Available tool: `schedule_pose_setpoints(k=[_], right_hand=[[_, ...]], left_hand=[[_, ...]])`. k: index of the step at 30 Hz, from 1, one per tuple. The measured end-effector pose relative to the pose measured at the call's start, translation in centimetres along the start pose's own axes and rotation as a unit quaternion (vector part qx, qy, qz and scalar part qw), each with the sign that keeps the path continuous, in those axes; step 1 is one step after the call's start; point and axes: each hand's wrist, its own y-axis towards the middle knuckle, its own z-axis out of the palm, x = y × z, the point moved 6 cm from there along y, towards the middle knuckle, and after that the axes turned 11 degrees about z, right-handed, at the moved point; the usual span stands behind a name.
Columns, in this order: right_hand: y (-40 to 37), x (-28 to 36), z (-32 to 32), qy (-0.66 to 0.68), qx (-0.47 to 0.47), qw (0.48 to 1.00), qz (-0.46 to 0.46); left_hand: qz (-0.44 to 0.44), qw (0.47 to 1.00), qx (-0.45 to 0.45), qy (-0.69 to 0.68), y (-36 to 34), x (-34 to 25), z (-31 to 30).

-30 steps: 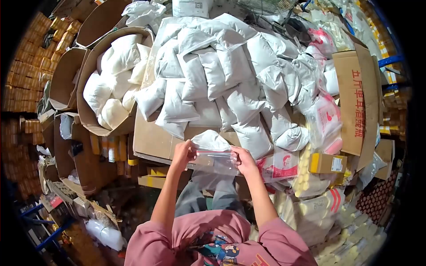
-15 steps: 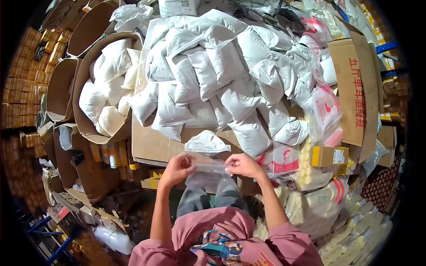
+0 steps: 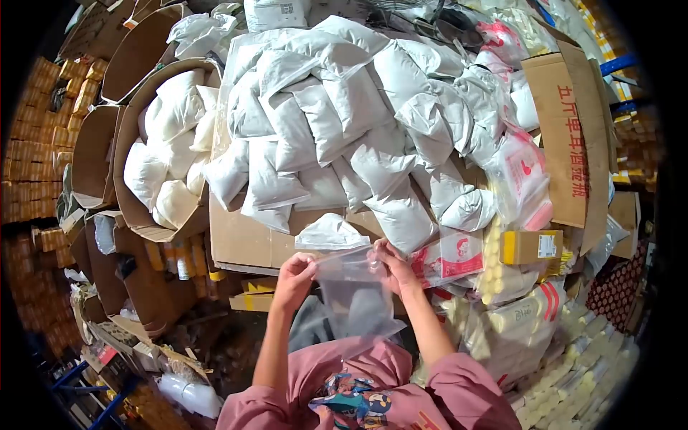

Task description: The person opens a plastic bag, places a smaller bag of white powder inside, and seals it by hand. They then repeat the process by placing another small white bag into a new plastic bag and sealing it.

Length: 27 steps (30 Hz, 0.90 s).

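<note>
Head view has a clear plastic bag (image 3: 356,304) at the lower centre of the frame, spread between two hands that stand apart: the left hand (image 3: 295,276) pinches its upper left corner, the right hand (image 3: 393,269) its upper right. Thin film like this would likely slip or wrinkle if either pinch loosened, and an uneven pull could stretch or tear the edge (whether its mouth is parted, I cannot tell). Its lower end hangs over the person's lap, where it could catch on the pink shirt (image 3: 315,358). Just above the bag, a small white packet (image 3: 331,233) lies near the front edge of the cardboard (image 3: 240,240); a careless knuckle might nudge it off. Higher in the centre, the heaped white bags (image 3: 322,118) overlap loosely, so a bump could start one sliding toward the hands.
</note>
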Motion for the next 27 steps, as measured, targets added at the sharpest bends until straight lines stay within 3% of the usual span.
schedule_pose_setpoints(k=[2, 3, 5, 11, 15, 18, 20, 22, 23, 27], right_hand=[[0.6, -0.3, -2.1, 0.036, -0.066, 0.997, -0.033], [-0.1, 0.1, -1.4, 0.005, -0.147, 0.989, 0.01], [1.1, 0.1, -2.5, -0.024, -0.154, 0.988, -0.021], [4.9, 0.6, -2.0, -0.089, -0.195, 0.975, -0.058], [7.0, -0.4, -1.0, -0.159, -0.198, 0.964, -0.085], [7.4, -0.5, 0.1, -0.323, -0.251, 0.896, -0.171], [7.6, -0.2, 1.0, -0.406, -0.301, 0.839, -0.2], [8.0, -0.4, 0.9, -0.392, -0.298, 0.848, -0.198], [8.2, -0.4, 0.8, -0.393, -0.297, 0.849, -0.191], [8.6, -0.6, 0.0, -0.392, -0.315, 0.846, -0.175]], left_hand=[[-0.029, 0.995, -0.096, 0.005, 0.2, 2.1, 0.2], [-0.021, 0.991, -0.131, -0.007, 0.4, 2.9, 0.7], [0.013, 0.982, -0.188, -0.016, 0.5, 3.8, 1.6], [0.131, 0.956, -0.213, 0.156, 0.8, 0.9, 2.7], [0.108, 0.95, -0.203, 0.212, 2.2, 1.6, -2.6], [0.057, 0.928, -0.205, 0.305, 2.8, 1.2, -4.3], [0.055, 0.875, -0.179, 0.446, 3.1, 0.3, -4.4], [0.036, 0.816, -0.135, 0.561, 3.5, -0.5, -4.1], [0.068, 0.799, -0.145, 0.58, 3.7, -1.0, -3.7], [0.011, 0.772, -0.053, 0.633, 5.8, -1.5, -4.8]])
